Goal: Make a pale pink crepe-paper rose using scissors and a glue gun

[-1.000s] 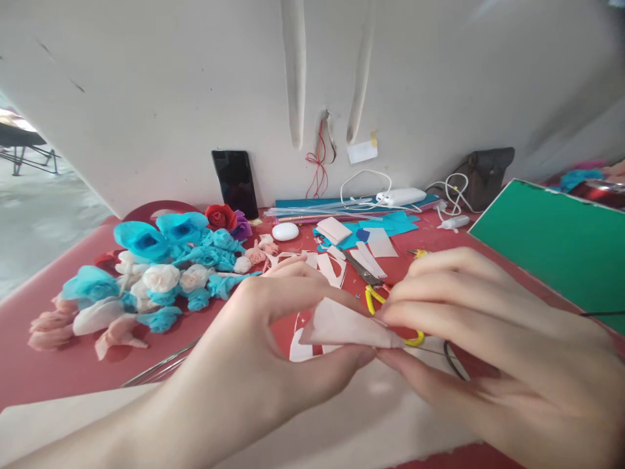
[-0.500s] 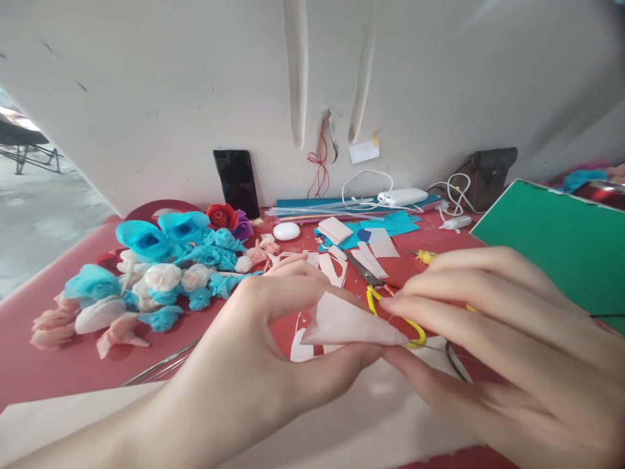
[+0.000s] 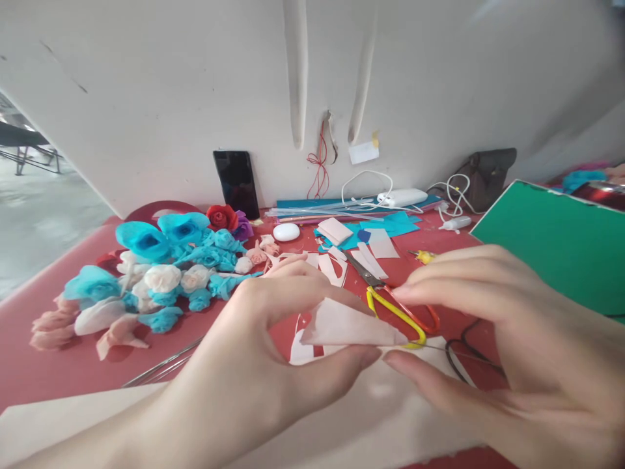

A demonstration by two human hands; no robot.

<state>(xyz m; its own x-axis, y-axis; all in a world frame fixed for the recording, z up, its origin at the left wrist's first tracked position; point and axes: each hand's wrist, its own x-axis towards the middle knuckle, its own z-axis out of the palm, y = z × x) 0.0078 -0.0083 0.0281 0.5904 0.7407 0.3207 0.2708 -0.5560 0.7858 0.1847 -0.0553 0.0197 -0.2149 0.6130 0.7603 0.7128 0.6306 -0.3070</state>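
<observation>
**Pale pink paper [image 3: 354, 326] pinched in your left hand [image 3: 258, 352]**

The folded paper sits at lower centre, a thin wire [image 3: 471, 355] running from its tip towards lower right. Your left thumb and fingers close on it. Your right hand [image 3: 541, 352] is parted, thumb well away from fingers; you cannot tell whether it touches the wire. Scissors [image 3: 374, 281] lie just beyond, right of centre; artificial flowers [image 3: 163, 279] fill the left.

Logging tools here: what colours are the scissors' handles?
Yellow handle, red-orange handle; best seen in head view.
</observation>
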